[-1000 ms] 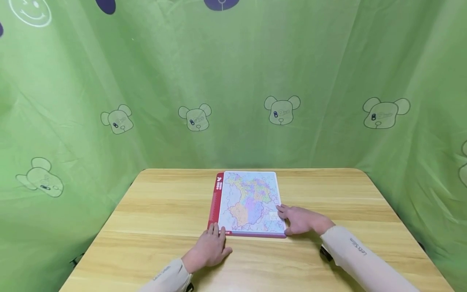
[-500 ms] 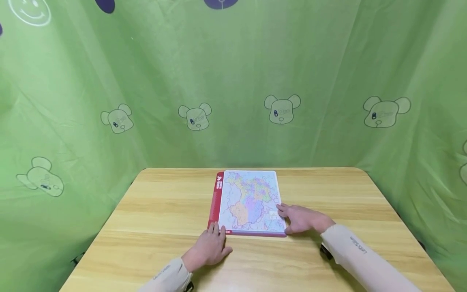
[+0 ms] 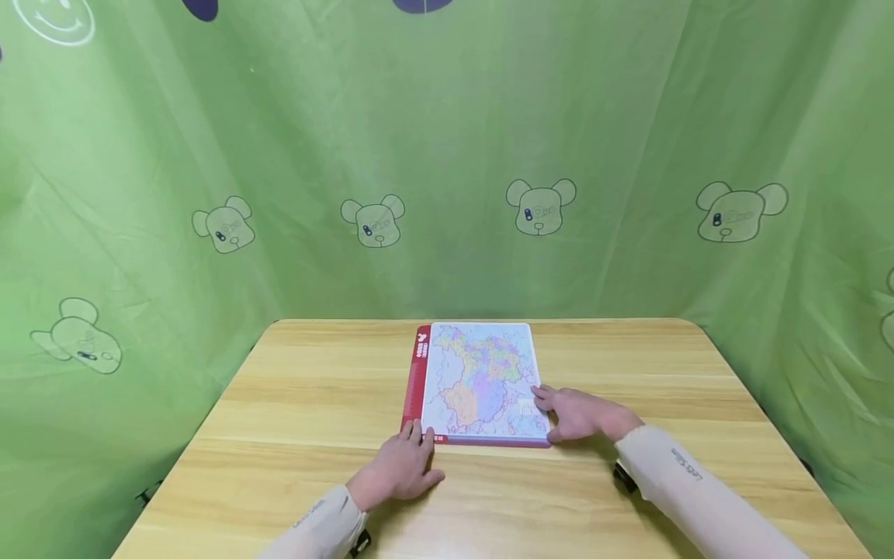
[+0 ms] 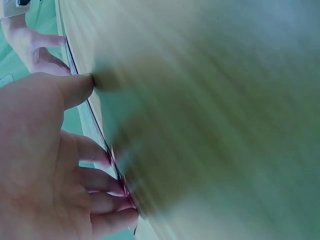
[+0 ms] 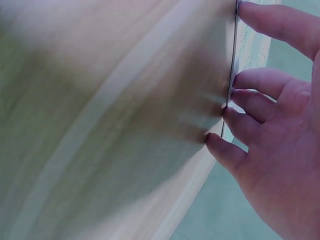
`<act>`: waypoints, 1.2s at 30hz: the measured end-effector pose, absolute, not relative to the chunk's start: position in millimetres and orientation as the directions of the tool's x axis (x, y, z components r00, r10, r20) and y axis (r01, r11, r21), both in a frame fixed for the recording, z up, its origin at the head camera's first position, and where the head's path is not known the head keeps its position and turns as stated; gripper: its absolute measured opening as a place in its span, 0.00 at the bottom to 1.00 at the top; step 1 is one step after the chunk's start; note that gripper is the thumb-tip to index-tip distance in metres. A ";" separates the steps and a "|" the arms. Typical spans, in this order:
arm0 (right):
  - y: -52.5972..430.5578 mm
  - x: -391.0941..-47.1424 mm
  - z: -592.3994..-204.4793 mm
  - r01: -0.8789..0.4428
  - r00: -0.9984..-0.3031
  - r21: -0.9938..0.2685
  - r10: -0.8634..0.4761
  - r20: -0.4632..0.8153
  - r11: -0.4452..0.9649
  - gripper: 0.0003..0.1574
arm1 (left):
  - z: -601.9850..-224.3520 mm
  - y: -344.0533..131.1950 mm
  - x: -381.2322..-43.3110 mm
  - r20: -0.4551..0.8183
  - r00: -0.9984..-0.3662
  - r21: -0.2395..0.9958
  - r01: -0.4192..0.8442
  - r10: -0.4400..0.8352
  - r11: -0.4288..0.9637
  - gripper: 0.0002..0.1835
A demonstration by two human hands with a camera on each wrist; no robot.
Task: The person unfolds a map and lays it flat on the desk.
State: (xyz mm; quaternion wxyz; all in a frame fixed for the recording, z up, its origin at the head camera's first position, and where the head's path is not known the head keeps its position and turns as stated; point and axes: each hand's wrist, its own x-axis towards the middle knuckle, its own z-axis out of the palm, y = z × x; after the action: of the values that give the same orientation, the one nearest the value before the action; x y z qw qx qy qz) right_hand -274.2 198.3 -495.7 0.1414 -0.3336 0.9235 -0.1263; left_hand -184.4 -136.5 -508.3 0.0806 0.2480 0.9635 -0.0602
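Note:
A flat white-bordered map board (image 3: pixel 482 380), printed with pastel regions, lies on the table's far half. Along its left side shows a red strip (image 3: pixel 417 380) with white lettering; whether it is a separate sheet underneath I cannot tell. My left hand (image 3: pixel 401 466) has its fingers extended onto the near left corner, thumb apart on the table side. At the right edge near the front corner, my right hand (image 3: pixel 580 414) touches the board with spread fingers. In the right wrist view, the right hand's fingertips (image 5: pixel 232 117) meet the thin edge; the left wrist view shows the left fingertips (image 4: pixel 117 187) likewise.
The wooden table (image 3: pixel 300 404) extends around the board on all sides, its far edge close behind it. A green curtain (image 3: pixel 447 155) printed with bear heads hangs behind and at both sides.
The map board has slid very slightly away and to the right, with both hands still touching it. The head view has tilted a little.

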 end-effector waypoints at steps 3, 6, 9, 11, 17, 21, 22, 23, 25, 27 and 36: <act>199.1 -274.9 -495.0 -0.581 -0.739 -0.322 -0.650 -0.177 0.748 0.49 | -506.0 -139.7 -184.8 -0.186 -0.855 -0.046 0.499 0.484 0.865 0.42; 199.6 -275.3 -494.3 -0.578 -0.744 -0.307 -0.643 -0.182 0.756 0.49 | -505.5 -144.9 -186.1 -0.182 -0.845 -0.015 0.514 0.503 0.858 0.41; 199.8 -275.2 -493.9 -0.571 -0.750 -0.299 -0.634 -0.188 0.765 0.49 | -507.1 -150.4 -187.4 -0.183 -0.837 0.009 0.523 0.516 0.852 0.41; 199.6 -274.7 -493.3 -0.569 -0.750 -0.301 -0.633 -0.190 0.765 0.49 | -509.4 -153.4 -188.1 -0.181 -0.834 0.017 0.528 0.522 0.849 0.41; 198.4 -272.2 -492.5 -0.570 -0.741 -0.333 -0.645 -0.185 0.751 0.48 | -514.6 -158.4 -186.0 -0.186 -0.832 0.021 0.528 0.522 0.849 0.42; 198.3 -272.7 -493.8 -0.576 -0.736 -0.342 -0.653 -0.178 0.742 0.48 | -513.5 -161.4 -183.4 -0.175 -0.838 0.033 0.519 0.516 0.854 0.42; 198.2 -273.0 -494.2 -0.581 -0.734 -0.343 -0.657 -0.172 0.738 0.48 | -513.2 -162.2 -183.0 -0.171 -0.841 0.036 0.516 0.514 0.856 0.42; 198.2 -273.4 -494.4 -0.582 -0.735 -0.339 -0.657 -0.171 0.739 0.48 | -513.0 -163.1 -182.7 -0.165 -0.842 0.040 0.514 0.513 0.857 0.42; 198.4 -274.2 -494.8 -0.586 -0.735 -0.330 -0.657 -0.168 0.740 0.48 | -512.9 -164.7 -182.7 -0.154 -0.843 0.039 0.516 0.515 0.856 0.42; 198.6 -274.9 -495.1 -0.580 -0.740 -0.323 -0.650 -0.174 0.748 0.48 | -514.8 -166.2 -183.4 -0.141 -0.842 0.037 0.522 0.521 0.852 0.42; 198.3 -274.1 -494.6 -0.571 -0.740 -0.342 -0.648 -0.180 0.747 0.47 | -508.7 -170.8 -183.6 -0.161 -0.823 0.058 0.543 0.545 0.837 0.41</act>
State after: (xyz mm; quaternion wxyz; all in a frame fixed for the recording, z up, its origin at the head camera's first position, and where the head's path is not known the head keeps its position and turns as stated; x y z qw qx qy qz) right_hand -274.1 198.3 -494.6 0.1450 -0.3299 0.9232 -0.1333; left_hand -183.6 -170.8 -508.7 0.0859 0.2851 0.9546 0.0050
